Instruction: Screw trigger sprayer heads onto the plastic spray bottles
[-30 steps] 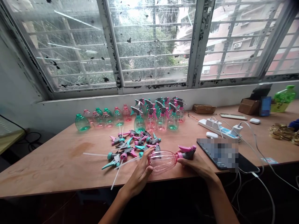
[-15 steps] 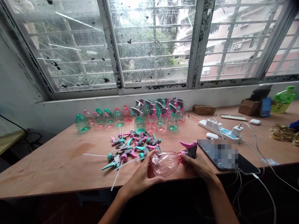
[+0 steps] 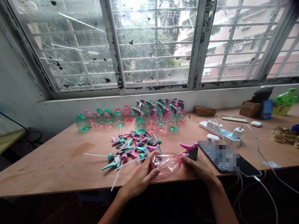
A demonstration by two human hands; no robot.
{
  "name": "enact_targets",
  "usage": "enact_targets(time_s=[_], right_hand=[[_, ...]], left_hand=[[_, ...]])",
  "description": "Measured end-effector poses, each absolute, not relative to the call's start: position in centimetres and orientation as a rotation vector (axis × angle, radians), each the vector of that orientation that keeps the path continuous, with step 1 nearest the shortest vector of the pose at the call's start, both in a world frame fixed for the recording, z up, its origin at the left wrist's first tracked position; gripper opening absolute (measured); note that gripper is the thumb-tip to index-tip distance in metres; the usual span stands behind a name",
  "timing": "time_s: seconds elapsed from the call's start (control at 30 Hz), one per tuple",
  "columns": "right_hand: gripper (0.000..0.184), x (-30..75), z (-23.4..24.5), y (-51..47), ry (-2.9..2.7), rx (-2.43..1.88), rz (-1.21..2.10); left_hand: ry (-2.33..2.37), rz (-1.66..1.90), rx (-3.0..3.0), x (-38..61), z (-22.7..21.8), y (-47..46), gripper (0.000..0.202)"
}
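Observation:
A clear pink spray bottle (image 3: 167,165) lies on its side in the air by the table's front edge, its neck pointing right. My left hand (image 3: 146,172) is closed around its base end, thumb along the near side. At the neck, my right hand (image 3: 197,166) grips the collar of a black and pink trigger sprayer head (image 3: 192,151), which sits on the bottle's mouth. Whether its thread is fully seated I cannot tell. Left of the bottle lies a pile of loose trigger sprayer heads (image 3: 126,152) in pink, teal and grey, several with white dip tubes.
Bottles with sprayer heads (image 3: 151,123) stand behind the pile. Open-necked bottles (image 3: 83,123) are at the back left. To the right lie a tablet (image 3: 249,165), a power strip (image 3: 204,125) with cables, and a brown box (image 3: 205,110).
My left thumb has shifted up onto the bottle's side. The bottle and right hand stay almost in place; the whole view has moved slightly.

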State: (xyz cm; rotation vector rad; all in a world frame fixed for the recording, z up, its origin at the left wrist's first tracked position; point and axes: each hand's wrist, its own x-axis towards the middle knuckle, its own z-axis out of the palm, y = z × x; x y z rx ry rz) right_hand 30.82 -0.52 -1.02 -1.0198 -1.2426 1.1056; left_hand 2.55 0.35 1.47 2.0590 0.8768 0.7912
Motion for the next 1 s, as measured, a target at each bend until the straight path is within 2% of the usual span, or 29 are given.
enact_targets(time_s=[0.17,0.23,0.47,0.73,1.0], right_hand=[[0.042,30.7,-1.0,-0.4,-1.174,-0.994,1.174],[0.041,30.7,-1.0,-0.3,-1.179,-0.985,1.177],[0.042,30.8,-0.9,-0.4,-1.205,-1.047,1.142],[0.043,30.9,-0.9,-0.3,-1.252,-1.112,1.13],[0.044,30.9,-1.2,-0.2,-1.21,-1.051,1.18]], left_hand=[[0.896,0.747,2.116,2.7,1.1,0.5,0.103],[0.903,0.75,2.133,2.8,0.8,0.7,0.111],[0.918,0.747,2.143,2.8,0.5,1.1,0.115],[0.898,0.769,2.125,2.8,0.6,0.9,0.097],[0.857,0.793,2.042,2.9,0.1,0.9,0.124]])
